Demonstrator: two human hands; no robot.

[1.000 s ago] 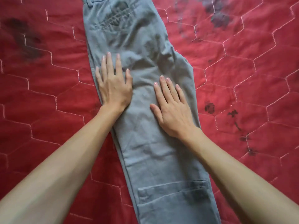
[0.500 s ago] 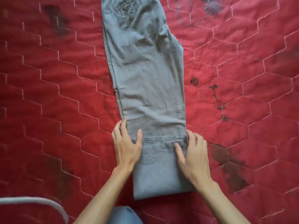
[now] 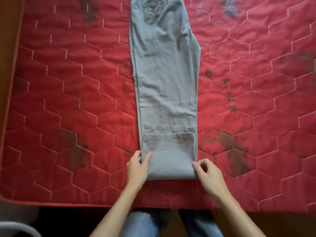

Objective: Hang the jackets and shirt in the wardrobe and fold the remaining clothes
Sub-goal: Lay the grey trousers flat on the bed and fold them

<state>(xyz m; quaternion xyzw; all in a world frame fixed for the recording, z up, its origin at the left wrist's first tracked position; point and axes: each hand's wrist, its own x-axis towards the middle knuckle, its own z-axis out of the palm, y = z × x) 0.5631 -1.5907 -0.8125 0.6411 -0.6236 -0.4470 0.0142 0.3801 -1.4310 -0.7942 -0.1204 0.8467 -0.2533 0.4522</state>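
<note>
Probably a home bedroom: a red quilted mattress (image 3: 71, 103) serves as the folding surface.

The grey trousers (image 3: 166, 86) run off the top edge of the frame, so the waistband is cut away and only part of a back pocket shows. The left hand (image 3: 137, 166) has its fingers (image 3: 136, 155) tucked under the folded hem (only the thumb lies on top). The red quilted mattress (image 3: 68, 100) is cut off at the top and right edges. At the lower left corner a pale rounded object (image 3: 15, 230) is blurred and cannot be identified.
</note>
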